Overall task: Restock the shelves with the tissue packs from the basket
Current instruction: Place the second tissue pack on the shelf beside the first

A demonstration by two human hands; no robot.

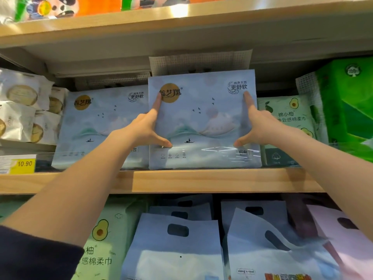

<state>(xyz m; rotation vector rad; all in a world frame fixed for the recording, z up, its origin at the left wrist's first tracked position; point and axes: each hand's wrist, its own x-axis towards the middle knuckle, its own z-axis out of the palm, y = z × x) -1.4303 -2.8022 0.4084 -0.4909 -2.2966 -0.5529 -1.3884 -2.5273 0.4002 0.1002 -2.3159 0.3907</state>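
Observation:
A pale blue tissue pack (201, 122) with a gold round logo and a mountain scene stands upright at the front of the middle wooden shelf (201, 180). My left hand (149, 128) presses its left edge, index finger up along the front and thumb low. At its right edge my right hand (256, 124) mirrors that hold. A second identical blue pack (99, 126) stands just left of it, set further back. The basket is out of view.
White packs with round prints (24, 106) stack at the shelf's left above a yellow 10.90 price tag (23, 163). Green avocado packs (286, 122) and a bright green pack (349, 102) stand on the right. Blue, pink and green handled packs (175, 243) fill the shelf below.

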